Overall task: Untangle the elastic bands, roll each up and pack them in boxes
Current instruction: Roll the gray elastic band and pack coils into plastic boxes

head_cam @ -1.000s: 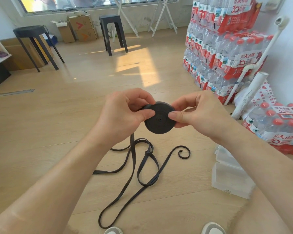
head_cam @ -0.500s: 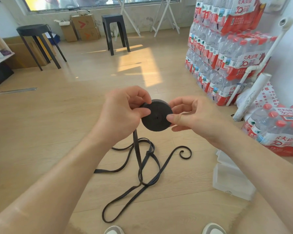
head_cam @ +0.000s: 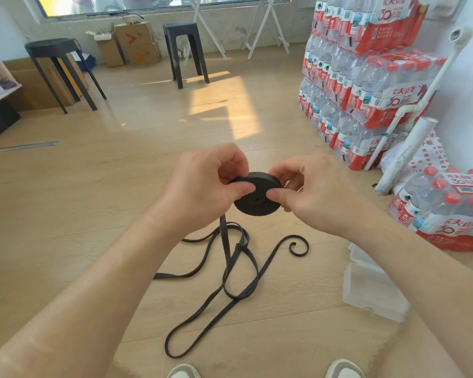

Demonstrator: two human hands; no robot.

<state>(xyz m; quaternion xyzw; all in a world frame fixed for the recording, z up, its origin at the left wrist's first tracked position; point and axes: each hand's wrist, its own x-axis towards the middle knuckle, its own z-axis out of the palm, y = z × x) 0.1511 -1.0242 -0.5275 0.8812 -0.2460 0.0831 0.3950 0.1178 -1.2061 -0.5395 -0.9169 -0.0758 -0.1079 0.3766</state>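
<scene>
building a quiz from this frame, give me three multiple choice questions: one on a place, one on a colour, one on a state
1. Where is the clear plastic box?
A. on the floor at the person's right
B. on the floor at far left
C. held up in the air

2. What colour is the elastic roll?
A. white
B. black
C. red

3. The elastic roll is:
A. finished
B. part wound
C. not begun

Answers:
1 A, it lies on the boards by the right forearm.
2 B, the disc is black.
3 B, the left hand and right hand grip the roll while a loose length trails onto the floor.
</scene>
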